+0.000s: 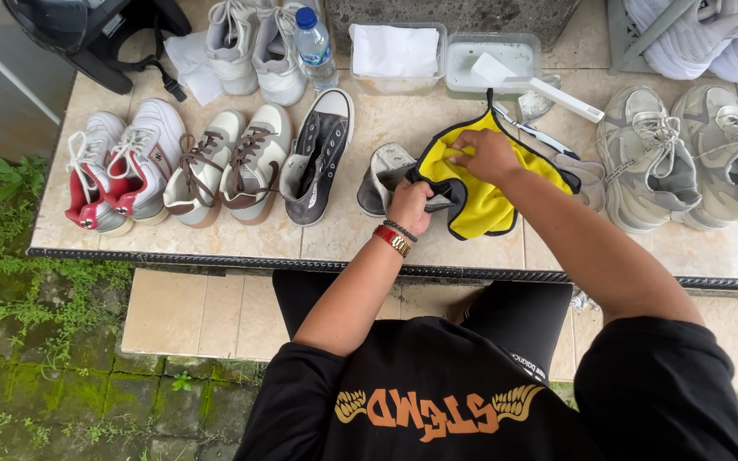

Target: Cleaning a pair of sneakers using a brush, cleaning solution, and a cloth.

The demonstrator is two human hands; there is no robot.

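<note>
A grey and black sneaker (383, 174) lies on the tiled ledge (343, 235), mostly covered by a yellow cloth with black trim (480, 205). My left hand (410, 205), with a red and gold watch at the wrist, grips the sneaker's near side. My right hand (484, 154) presses down on the yellow cloth over the shoe, fingers bunched on the fabric. The shoe's front half is hidden under the cloth.
Red-and-white sneakers (121, 166), brown-trimmed sneakers (228, 166) and a black high-top (322, 154) line the left. Grey sneakers (685, 158) stand right. Behind are a water bottle (313, 47), two clear tubs (442, 55), a white brush (557, 94), white shoes (258, 47), a black helmet (87, 34).
</note>
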